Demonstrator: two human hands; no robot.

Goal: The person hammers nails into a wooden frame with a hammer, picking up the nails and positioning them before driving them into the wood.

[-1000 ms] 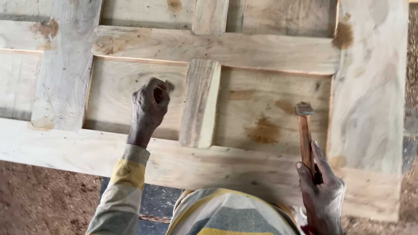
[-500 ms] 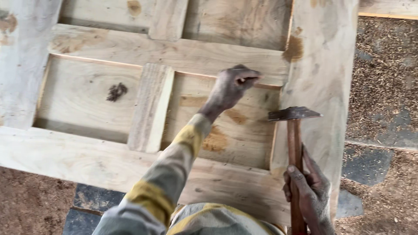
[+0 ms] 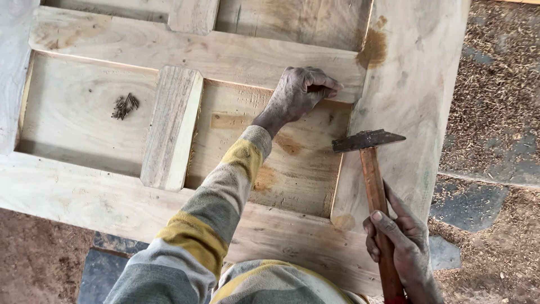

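Left hand [image 3: 301, 93] rests on the upper rail [image 3: 225, 53] of the door frame [image 3: 410, 84], near the joint with the right stile; fingers curled, thumb and fingertips pressed together as if pinching something small, though whether a nail is between them cannot be told. Right hand [image 3: 402, 247] is wrapped tight around the lower handle of the hammer [image 3: 368, 163], whose head hangs level over the stile's inner edge, just right of and below the left hand, apart from it. Risks, as judged: the left fingers sit close to the likely strike point, so a glancing blow could catch them; the low grip on the handle gives swing but less control; a nail driven near the rail's edge could split the wood or bend over. Spare nails [image 3: 125, 106] lie in a loose heap on the left panel [image 3: 79, 124], beyond the centre mullion [image 3: 171, 126], well apart from both hands. Sawdust [image 3: 495, 79] covers the ground at right
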